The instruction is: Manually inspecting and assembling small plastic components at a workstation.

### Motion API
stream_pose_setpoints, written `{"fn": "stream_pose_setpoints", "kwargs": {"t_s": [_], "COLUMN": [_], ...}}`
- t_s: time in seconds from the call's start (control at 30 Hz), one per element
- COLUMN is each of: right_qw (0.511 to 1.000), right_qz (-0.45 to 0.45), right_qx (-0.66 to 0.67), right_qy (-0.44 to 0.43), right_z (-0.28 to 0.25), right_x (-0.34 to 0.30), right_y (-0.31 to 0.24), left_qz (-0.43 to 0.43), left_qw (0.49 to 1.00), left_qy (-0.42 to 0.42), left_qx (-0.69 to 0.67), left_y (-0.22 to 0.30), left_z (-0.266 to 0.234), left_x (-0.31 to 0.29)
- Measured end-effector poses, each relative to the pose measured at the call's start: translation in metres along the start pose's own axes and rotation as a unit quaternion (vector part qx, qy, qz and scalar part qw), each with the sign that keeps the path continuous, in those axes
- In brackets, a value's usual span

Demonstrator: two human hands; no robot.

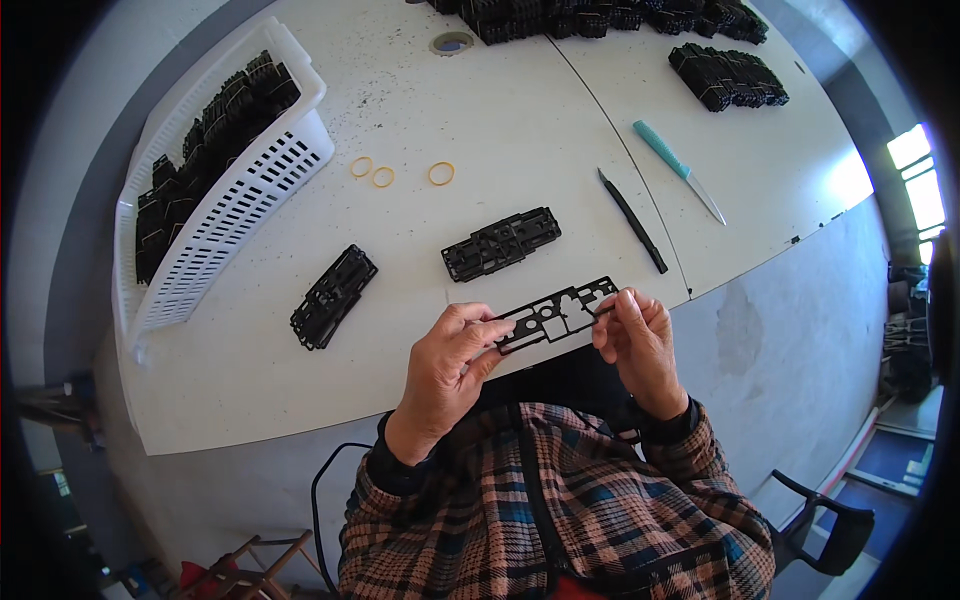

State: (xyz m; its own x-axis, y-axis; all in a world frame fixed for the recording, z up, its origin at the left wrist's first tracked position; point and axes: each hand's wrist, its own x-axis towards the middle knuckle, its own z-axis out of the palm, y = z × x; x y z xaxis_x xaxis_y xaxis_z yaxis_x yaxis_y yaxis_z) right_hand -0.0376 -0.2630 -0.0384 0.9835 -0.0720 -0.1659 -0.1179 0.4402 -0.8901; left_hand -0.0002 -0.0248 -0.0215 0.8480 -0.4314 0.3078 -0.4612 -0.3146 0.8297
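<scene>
a flat black openwork frame (556, 318) is held above the near edge of the table (230, 385), fingers of the left hand (447, 365) pinching one end, those of the right hand (645, 345) the other. a black stack (502, 244) lies just beyond, a second stack (335, 298) further left; bare room separates that from the white basket (235, 215).

Daylight is coming through the window (912, 185) between two and three o'clock, washing it white; glare is lying on the table (845, 185) in that direction. The fisheye is curving edges, and black is filling the corners.
</scene>
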Motion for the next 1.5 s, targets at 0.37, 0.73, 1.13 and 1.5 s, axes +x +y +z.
{"fn": "stream_pose_setpoints", "kwargs": {"t_s": [0.37, 0.73, 1.13, 1.5], "right_qw": [0.87, 0.604, 0.613, 0.613], "right_qz": [-0.22, -0.389, -0.324, -0.289], "right_qx": [-0.435, -0.664, -0.676, -0.691], "right_qy": [-0.067, -0.205, -0.249, -0.251], "right_z": [0.01, 0.022, 0.028, 0.038], "right_x": [0.016, 0.05, 0.079, 0.099], "right_y": [-0.028, -0.049, -0.057, -0.057], "left_qz": [-0.18, -0.243, -0.23, -0.192], "left_qw": [0.969, 0.942, 0.953, 0.98], "left_qy": [0.079, -0.015, 0.019, 0.026], "left_qx": [-0.151, -0.232, -0.198, 0.052], "left_y": [-0.007, -0.007, -0.012, -0.012], "left_z": [-0.016, -0.024, -0.028, -0.035], "left_x": [0.001, 0.02, 0.023, 0.032]}}
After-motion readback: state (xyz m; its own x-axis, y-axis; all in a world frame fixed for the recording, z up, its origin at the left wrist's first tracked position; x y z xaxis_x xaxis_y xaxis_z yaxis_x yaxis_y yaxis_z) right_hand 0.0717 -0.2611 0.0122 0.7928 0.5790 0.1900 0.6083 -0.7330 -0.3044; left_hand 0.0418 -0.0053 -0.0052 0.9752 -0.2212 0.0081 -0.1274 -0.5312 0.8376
